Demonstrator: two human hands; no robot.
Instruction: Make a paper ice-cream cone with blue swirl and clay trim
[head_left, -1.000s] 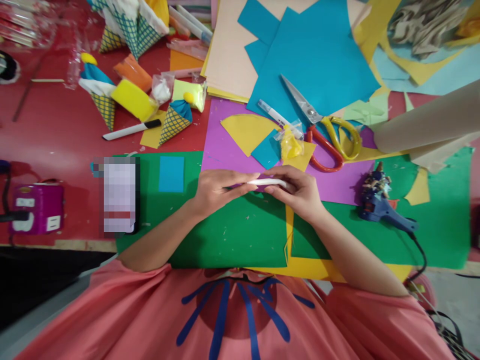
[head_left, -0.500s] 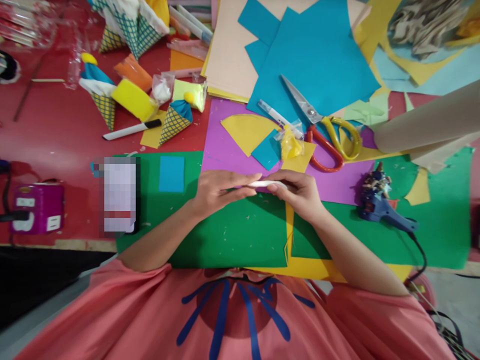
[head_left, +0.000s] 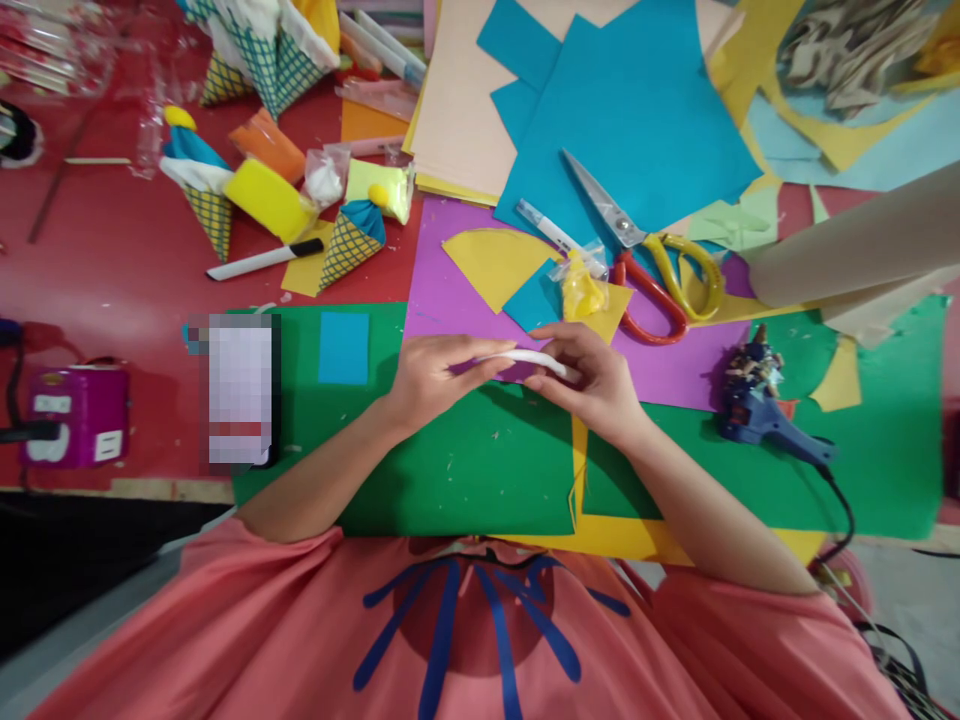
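Here, unmarked white strip (head_left: 534,357) between hands.

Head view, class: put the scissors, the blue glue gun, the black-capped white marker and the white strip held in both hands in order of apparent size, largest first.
1. scissors
2. glue gun
3. marker and white strip: similar length and both thin, too close to rank.

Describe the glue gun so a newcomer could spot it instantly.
Start at the big green sheet under both hands, then follow it past the right hand toward its far right part. There lies the blue glue gun, black cord trailing off the table edge: the only corded tool there, unlike the red-and-yellow scissors above.
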